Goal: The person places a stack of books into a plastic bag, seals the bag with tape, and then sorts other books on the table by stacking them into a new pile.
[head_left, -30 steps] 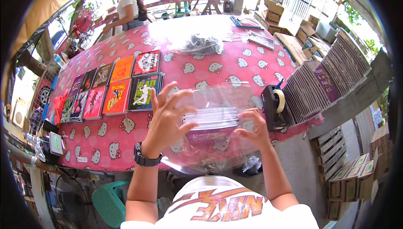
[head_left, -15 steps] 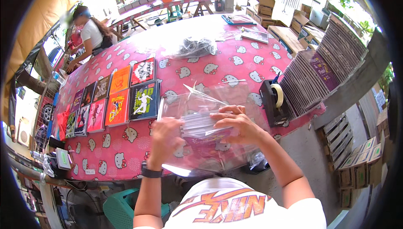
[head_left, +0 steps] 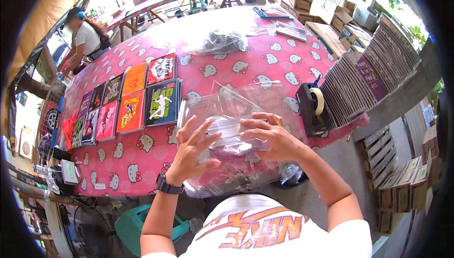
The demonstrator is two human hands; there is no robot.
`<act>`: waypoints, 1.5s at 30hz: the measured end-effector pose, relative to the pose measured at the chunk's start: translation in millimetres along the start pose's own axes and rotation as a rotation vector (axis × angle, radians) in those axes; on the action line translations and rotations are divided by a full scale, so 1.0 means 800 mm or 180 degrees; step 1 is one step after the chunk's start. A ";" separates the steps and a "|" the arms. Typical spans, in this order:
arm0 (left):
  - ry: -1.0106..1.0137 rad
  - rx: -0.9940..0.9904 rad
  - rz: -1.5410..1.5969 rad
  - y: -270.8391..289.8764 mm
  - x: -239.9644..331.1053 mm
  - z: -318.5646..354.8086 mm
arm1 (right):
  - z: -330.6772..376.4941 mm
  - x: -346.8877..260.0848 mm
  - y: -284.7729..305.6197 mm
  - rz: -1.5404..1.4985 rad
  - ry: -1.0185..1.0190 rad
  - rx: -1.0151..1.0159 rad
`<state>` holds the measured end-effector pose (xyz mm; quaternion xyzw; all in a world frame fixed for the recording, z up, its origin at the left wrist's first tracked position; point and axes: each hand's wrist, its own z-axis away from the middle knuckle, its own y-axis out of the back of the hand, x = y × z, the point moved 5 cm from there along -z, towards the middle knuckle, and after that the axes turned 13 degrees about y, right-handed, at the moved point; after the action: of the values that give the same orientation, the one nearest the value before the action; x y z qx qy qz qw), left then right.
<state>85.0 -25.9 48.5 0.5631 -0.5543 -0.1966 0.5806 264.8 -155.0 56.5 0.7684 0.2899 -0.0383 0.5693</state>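
Note:
A stack with white page edges (head_left: 228, 129), probably notebooks, stands in front of me on a sheet of clear plastic film (head_left: 250, 177). Part of the film is folded up over the stack in shiny creases. Beside the stack's left end, my left hand (head_left: 190, 153) has its fingers spread, the tips at the film; whether they press on it I cannot tell. Around the right end curls my right hand (head_left: 272, 137), fingers on the far side and thumb on the near side, gripping the wrapped stack.
Rows of colourful notebooks (head_left: 131, 117) lie to the left on the pink patterned tablecloth (head_left: 134, 173). A black tape dispenser (head_left: 312, 111) and tall stacks of notebooks (head_left: 364, 80) stand to the right. Crumpled plastic (head_left: 220, 41) lies farther back. Another person (head_left: 87, 40) works at the far left.
My left hand has come nearer the stack's left end and spread its fingers. My right hand stays at the right end. Film over the stack has shifted.

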 end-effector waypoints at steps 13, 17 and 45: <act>0.1013 -0.0142 0.3775 -0.015 -0.031 -0.151 | -0.003 -0.016 0.006 0.0000 0.0104 -0.0039; -0.0152 0.2665 0.1004 0.070 -0.023 -0.091 | 0.003 -0.007 0.006 0.0135 0.0112 -0.0191; -0.0658 -0.0753 -0.0305 0.004 0.046 -0.027 | 0.237 0.134 0.073 -0.0292 -0.2819 0.3285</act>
<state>113.8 -46.4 72.3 0.4934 -0.5565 -0.3448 0.5727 433.8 -292.3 -1.5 0.8404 0.0063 -0.5066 0.1927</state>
